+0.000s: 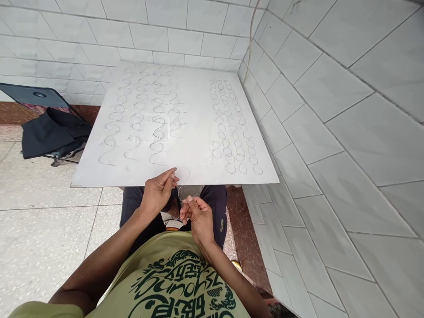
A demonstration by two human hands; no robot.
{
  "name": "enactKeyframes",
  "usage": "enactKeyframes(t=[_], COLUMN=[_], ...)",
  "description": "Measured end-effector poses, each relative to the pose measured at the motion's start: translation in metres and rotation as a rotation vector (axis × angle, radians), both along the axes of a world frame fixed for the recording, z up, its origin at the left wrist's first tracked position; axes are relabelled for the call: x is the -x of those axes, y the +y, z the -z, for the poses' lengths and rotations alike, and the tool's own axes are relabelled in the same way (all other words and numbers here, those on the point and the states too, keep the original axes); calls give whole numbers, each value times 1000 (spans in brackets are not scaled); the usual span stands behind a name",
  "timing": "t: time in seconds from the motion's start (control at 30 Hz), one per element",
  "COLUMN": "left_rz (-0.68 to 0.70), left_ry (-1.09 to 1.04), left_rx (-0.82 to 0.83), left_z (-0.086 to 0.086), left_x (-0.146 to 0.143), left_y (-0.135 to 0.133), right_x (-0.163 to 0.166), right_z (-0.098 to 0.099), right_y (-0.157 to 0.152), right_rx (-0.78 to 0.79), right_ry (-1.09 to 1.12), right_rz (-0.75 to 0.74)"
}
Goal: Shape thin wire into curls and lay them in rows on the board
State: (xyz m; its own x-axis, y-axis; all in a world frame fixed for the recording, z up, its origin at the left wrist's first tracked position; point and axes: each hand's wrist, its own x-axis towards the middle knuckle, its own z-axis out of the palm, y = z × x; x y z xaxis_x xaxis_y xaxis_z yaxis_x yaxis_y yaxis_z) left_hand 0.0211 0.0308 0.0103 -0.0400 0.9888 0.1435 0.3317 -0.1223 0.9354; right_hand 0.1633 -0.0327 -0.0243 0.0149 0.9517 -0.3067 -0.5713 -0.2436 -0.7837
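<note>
My left hand (157,194) is at the front edge of a white board (195,132), its thumb and index finger pinched together. From its fingertips a thin curved wire (188,173) arcs over the board's edge. Below that edge, above my lap, my right hand (200,218) pinches a fine looped wire (179,193), its other fingers curled. Whether both hands hold the same strand I cannot tell. On the board's left lie columns of thin open wire curves (160,129). Several columns of closed wire rings (231,168) lie on its right.
A tiled wall (331,132) runs close along the right, and another tiled wall (185,39) stands behind the board. A cable (251,44) hangs in the corner. On the left is a folding chair (49,95) with dark cloth (54,132) over it, on a speckled floor (43,185).
</note>
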Motion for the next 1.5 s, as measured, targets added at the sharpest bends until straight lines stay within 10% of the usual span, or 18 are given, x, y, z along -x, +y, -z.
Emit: enactKeyframes(t=[0.83, 1.5], left_rz=[65, 12], left_ry=[-441, -365], left_rx=[299, 342], left_z=[-1, 1], left_x=[-13, -10], left_y=[-9, -7], right_x=[3, -6], right_z=[1, -1], right_y=[10, 17], right_rx=[-47, -45], right_ry=[-103, -153], right_rz=[-20, 16])
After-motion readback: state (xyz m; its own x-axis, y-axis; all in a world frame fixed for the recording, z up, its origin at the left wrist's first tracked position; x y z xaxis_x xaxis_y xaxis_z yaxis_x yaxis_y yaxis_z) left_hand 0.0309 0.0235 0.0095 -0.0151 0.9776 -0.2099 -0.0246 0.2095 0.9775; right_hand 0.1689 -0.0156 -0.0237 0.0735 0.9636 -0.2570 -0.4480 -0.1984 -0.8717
